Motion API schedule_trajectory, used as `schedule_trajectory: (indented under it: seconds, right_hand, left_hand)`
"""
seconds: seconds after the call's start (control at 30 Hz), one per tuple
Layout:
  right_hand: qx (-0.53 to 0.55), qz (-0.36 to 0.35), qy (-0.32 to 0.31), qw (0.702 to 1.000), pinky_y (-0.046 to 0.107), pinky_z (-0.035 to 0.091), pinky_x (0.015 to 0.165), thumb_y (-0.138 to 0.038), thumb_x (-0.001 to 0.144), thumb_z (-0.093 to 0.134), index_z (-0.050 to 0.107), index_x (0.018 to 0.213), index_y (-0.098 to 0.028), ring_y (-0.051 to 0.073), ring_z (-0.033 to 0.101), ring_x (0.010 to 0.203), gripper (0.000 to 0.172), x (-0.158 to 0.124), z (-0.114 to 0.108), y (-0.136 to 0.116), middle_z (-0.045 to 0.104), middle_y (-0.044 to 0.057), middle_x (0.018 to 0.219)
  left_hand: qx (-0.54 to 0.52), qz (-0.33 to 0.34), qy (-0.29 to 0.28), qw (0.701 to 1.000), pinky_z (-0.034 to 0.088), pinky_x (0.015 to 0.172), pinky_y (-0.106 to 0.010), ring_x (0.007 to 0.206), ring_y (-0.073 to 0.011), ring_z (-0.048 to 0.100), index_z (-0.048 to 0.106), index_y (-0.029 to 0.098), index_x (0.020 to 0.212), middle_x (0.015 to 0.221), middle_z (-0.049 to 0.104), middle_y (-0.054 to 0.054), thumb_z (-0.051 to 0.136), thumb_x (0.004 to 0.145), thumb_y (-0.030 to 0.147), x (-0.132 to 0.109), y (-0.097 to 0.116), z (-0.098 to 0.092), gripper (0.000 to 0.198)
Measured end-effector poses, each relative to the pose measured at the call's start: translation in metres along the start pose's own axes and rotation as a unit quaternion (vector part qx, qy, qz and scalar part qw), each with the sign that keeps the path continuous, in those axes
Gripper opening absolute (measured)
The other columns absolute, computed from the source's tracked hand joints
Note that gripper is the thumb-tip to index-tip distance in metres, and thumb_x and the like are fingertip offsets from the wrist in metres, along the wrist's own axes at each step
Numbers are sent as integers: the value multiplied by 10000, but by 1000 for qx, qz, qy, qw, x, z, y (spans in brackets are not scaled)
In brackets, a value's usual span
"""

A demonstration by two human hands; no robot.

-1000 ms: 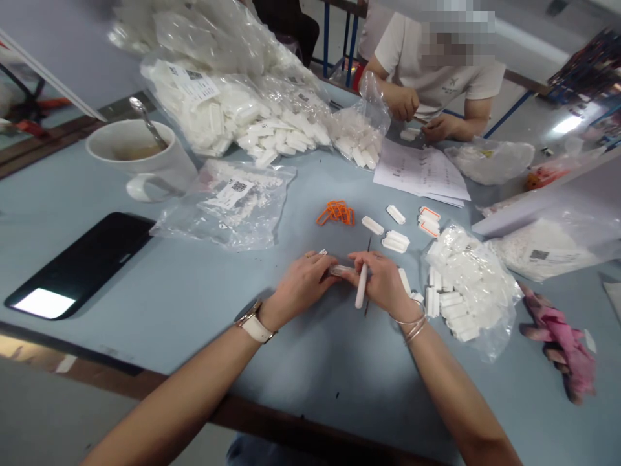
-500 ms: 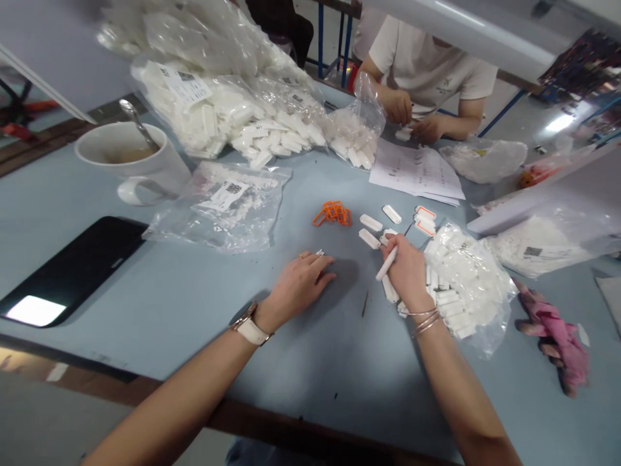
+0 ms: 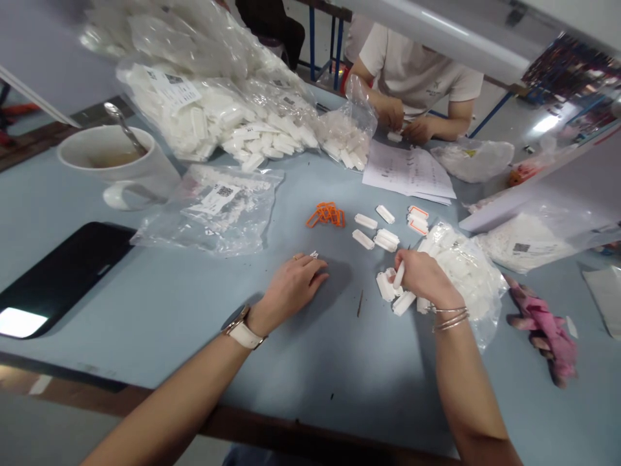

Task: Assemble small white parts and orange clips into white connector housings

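My left hand (image 3: 295, 283) lies palm down on the blue table, fingers loosely extended and thumb apart. Tiny white pieces (image 3: 314, 254) lie at its fingertips. My right hand (image 3: 424, 275) is closed on a thin tool with a white handle (image 3: 398, 275); its narrow dark tip is mostly hidden. That hand hovers by a group of white rectangular plastic parts (image 3: 385, 286), beside an open clear bag of similar parts (image 3: 468, 268). More white parts (image 3: 363, 239) lie farther off, near two parts with orange frames (image 3: 418, 220). Loose orange frames (image 3: 326, 214) form a small heap.
At left are a black phone (image 3: 63, 275), a mug with a spoon (image 3: 140, 171) and a flat clear bag (image 3: 228, 223). Large bags of white parts (image 3: 194, 123) stand behind. Papers (image 3: 407, 171) lie before a co-worker (image 3: 417, 84). A pink toy (image 3: 546, 330) is at right.
My right hand has moved back toward me, from the far white parts to the nearer group by the bag, still with the tool. My left hand keeps its pose. The view has shifted slightly.
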State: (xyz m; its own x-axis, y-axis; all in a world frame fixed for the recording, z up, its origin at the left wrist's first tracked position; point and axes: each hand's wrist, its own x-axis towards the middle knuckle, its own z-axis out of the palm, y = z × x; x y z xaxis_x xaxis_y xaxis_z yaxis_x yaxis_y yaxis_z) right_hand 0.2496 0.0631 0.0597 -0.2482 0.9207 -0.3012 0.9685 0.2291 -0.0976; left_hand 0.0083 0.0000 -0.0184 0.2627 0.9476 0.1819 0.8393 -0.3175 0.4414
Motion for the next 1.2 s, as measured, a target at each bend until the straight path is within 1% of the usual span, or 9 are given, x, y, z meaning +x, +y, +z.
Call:
schedule_trajectory:
  seconds: [0.17,0.27,0.37,0.57,0.73,0.8,0.9,1.07,1.2]
  right_hand:
    - [1,-9,-21,1000,239,290,548,-111,637,577,572,731,-187,170,563,649,122,1,-3,2,627,37,686]
    - [23,-5,12,1000,239,299,554,-125,672,554,543,692,-184,157,550,624,63,-3,-8,1,610,28,651]
    - [127,-15,65,990,229,342,563,-189,701,565,488,672,-190,129,531,578,83,-8,-12,-4,609,2,651]
    - [276,-186,51,942,207,365,546,-274,727,590,419,644,-195,83,475,525,206,-12,5,-34,596,-32,644]
    - [296,-252,28,921,178,318,509,-220,728,564,419,650,-193,59,388,472,167,-15,24,-59,476,-77,520]
    - [299,-251,27,920,179,323,506,-230,744,552,417,643,-198,63,391,467,172,-14,26,-60,479,-76,511]
    - [309,-218,47,924,199,389,553,-221,768,517,415,643,-211,98,510,536,161,-8,23,-51,578,-40,584]
    - [183,-37,212,959,280,428,646,-65,714,428,455,722,-216,194,622,696,153,14,19,-12,680,34,778]
    - [122,-29,206,971,302,425,679,-31,669,426,463,760,-206,232,609,791,201,29,22,14,680,70,875]
  left_hand:
    - [-2,1,6,1000,454,734,-334,754,-199,576,608,173,897,797,652,-43,513,865,221,0,-1,0,112]
    - [-3,8,19,1000,456,721,-335,744,-201,570,613,167,891,794,648,-50,511,867,224,-1,-1,2,119]
    - [-9,21,43,999,458,686,-331,715,-202,560,610,153,926,744,631,-49,518,872,267,-1,-2,3,156]
    - [-70,93,79,990,465,664,-302,723,-179,561,500,168,1150,770,596,-25,546,826,490,-2,4,0,459]
    - [-112,139,73,981,465,679,-297,708,-160,560,520,179,1068,773,608,-20,484,886,407,-4,12,-5,294]
    - [-127,128,79,980,460,644,-280,684,-152,561,537,185,1031,737,597,-10,469,897,383,-4,13,-5,248]
    - [-133,117,91,980,459,644,-285,686,-156,571,558,183,906,725,607,-12,502,879,380,-3,13,-2,207]
    - [-120,117,63,984,459,672,-290,694,-150,568,557,183,845,741,619,-16,524,871,326,-2,10,1,149]
    - [-113,118,61,985,456,671,-290,701,-155,561,557,182,860,739,616,-17,523,873,324,-2,9,0,146]
